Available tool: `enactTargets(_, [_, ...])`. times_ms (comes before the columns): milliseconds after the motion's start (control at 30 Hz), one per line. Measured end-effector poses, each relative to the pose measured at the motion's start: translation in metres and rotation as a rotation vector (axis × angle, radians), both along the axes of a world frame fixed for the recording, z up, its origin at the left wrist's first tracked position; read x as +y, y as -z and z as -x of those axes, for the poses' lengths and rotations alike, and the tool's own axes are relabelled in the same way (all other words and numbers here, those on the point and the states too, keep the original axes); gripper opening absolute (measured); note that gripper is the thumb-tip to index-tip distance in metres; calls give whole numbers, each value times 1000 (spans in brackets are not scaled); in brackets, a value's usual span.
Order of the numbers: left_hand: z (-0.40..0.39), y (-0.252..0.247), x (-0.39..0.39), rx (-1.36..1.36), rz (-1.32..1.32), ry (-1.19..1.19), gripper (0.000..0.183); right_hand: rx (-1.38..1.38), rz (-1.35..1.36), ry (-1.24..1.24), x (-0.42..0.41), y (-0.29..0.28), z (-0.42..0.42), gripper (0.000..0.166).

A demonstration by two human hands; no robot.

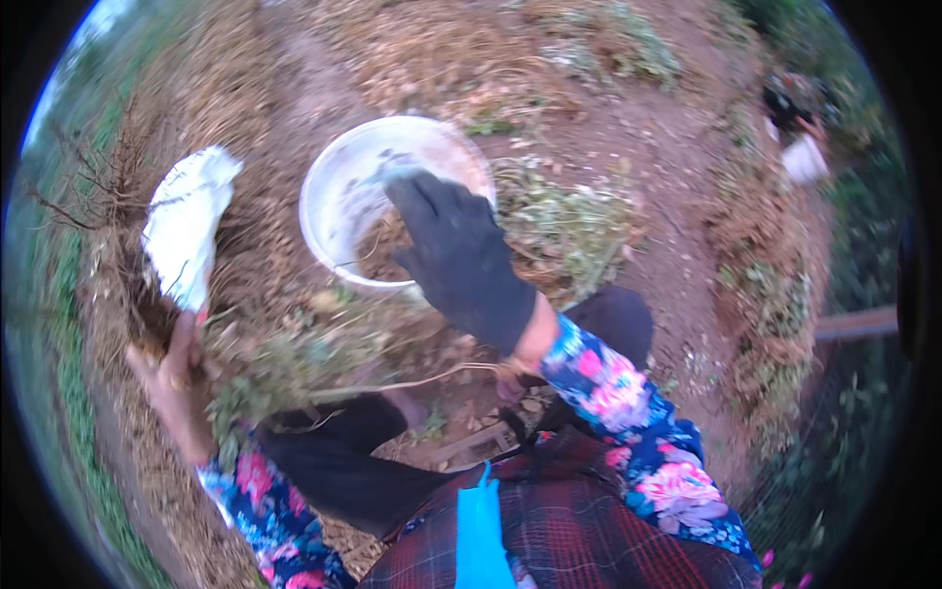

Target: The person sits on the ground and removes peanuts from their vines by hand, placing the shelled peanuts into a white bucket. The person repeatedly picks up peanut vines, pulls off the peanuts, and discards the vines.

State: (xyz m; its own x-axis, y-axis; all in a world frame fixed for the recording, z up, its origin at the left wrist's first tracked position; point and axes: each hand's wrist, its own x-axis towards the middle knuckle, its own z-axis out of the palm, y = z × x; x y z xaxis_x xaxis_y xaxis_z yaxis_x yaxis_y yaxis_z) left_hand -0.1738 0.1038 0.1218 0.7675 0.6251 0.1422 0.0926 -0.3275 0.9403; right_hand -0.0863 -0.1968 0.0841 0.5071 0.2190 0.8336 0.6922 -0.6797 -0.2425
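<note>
My bare left hand (173, 375) at the left grips a bundle of uprooted plants (140, 294). Its brown, thread-like roots point up and outward, while leafy green tops (294, 368) trail across my lap. In a dark glove, my right hand (460, 254) is over the near right part of a white plastic bucket (324, 210). The thumb stands apart from the fingers; the palm is hidden and the hand is blurred. Inside the bucket lies some brown material (384, 247), too blurred to name. A white sack or plastic sheet (188, 221) shows behind the roots.
Pulled leafy plants (567, 221) lie right of the bucket. Dried stalks (449, 59) cover the soil beyond it. A low wooden piece (478, 445) is between my legs. At the far right, another person (802, 103) is beside a white bucket (804, 158).
</note>
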Motion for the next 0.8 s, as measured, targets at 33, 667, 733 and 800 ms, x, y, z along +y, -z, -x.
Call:
enactTargets(33, [-3,-19,-28,15,-83,-52,23,-27,-91,-25,-9,-10,-4,42])
enactTargets(667, [28,-68,-352,-875,-1443,1319,36,669,-1190,-53,-203,8,204,42])
enactTargets(733, [36,-59,-351,-867,-1310,1435,40,631,-1499,93,-233,14,227,32])
enactTargets(800, [34,-41,-354,-732,-1286,1510,40,410,-1648,70,-298,50,268,27])
